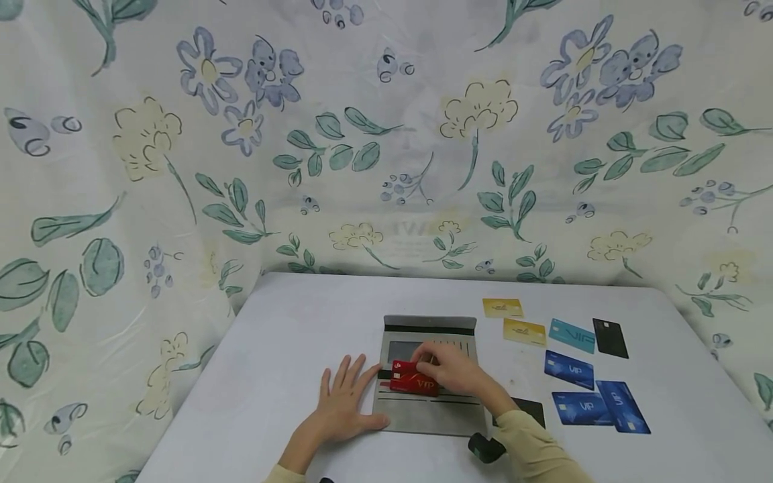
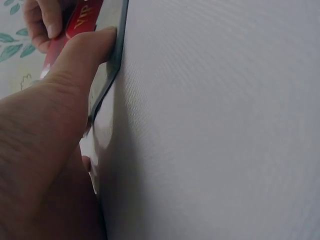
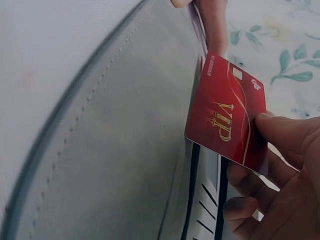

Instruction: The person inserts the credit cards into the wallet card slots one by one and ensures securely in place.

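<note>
Okay, so the red VIP card (image 1: 412, 385) is pinched by the right hand (image 1: 454, 370), the nearer one, from 2 o'clock. It's held roughly 9-to-3 lengthwise over the grey wallet (image 1: 431, 419), whose 9 o'clock edge is touched by the spread-fingered left hand (image 1: 343, 406).

Head cam looks forward and down from the surface's (image 1: 290, 335) near side, wide enough to catch its far edge and the flowery backdrop (image 1: 374, 147). Wrist cams are way closer, tipped sideways, left one pretty low; all three share the red card (image 3: 225, 107).
</note>
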`<action>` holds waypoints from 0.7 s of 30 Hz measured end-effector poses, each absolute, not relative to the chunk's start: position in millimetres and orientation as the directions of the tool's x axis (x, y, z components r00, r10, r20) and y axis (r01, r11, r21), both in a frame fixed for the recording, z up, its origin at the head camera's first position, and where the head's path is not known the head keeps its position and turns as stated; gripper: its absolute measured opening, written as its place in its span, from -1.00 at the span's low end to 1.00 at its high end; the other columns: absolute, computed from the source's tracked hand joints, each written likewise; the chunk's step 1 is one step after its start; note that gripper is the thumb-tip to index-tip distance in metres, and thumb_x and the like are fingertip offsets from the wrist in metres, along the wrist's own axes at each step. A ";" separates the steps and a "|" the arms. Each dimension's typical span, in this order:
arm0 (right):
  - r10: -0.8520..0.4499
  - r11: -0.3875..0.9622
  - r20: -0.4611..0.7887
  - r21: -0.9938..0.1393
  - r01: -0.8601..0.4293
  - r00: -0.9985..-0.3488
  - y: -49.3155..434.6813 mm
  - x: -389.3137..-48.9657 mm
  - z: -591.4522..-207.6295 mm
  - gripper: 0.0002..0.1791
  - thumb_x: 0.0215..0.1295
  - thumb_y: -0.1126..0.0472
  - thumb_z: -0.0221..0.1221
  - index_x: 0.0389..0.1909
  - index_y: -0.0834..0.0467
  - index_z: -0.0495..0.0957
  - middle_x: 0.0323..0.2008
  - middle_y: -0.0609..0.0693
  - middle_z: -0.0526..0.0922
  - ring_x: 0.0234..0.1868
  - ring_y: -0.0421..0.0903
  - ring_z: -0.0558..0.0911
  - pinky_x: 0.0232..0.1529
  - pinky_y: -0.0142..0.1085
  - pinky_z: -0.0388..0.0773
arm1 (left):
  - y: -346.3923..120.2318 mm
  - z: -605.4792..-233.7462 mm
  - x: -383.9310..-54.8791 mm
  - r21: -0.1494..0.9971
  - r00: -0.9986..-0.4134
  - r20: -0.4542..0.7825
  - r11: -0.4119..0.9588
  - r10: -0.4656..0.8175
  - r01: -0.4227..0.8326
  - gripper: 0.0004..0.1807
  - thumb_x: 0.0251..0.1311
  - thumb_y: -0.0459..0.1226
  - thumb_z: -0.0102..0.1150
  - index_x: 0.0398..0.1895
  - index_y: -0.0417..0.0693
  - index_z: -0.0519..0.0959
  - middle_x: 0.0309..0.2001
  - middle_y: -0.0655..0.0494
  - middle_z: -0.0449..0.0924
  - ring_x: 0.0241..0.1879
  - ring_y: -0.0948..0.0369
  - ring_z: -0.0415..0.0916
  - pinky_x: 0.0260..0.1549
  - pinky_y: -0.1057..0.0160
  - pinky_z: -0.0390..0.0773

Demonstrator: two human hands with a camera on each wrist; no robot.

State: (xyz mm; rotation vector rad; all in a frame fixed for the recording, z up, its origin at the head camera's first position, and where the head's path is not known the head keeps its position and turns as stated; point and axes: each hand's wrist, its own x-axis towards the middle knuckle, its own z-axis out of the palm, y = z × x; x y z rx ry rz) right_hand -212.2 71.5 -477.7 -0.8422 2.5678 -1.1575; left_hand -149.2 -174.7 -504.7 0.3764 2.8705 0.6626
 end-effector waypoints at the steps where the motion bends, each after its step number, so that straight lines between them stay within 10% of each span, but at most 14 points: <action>1: -0.576 0.527 0.046 -0.743 -0.413 -0.816 70.8 -212.2 -478.7 -0.87 0.41 0.26 0.13 -0.09 0.10 0.59 -0.27 -0.09 0.61 -0.23 -0.14 0.52 -0.16 -0.25 0.57 | -174.4 -505.0 -149.1 0.452 -0.953 -0.109 0.868 0.281 0.204 0.02 0.00 0.26 0.32 0.50 0.09 0.20 0.54 -0.17 -0.01 0.53 -0.22 -0.28 0.35 -0.42 -0.37; 21: -0.541 0.642 0.067 -0.611 -0.464 -0.838 56.3 -206.3 -480.5 -0.89 0.30 0.23 0.26 -0.18 0.06 0.62 -0.37 -0.16 0.59 -0.34 -0.23 0.48 -0.32 -0.41 0.54 | -173.5 -504.3 -148.9 0.448 -0.954 -0.114 0.872 0.276 0.199 0.02 -0.01 0.26 0.31 0.50 0.10 0.19 0.55 -0.16 -0.02 0.53 -0.21 -0.28 0.36 -0.41 -0.37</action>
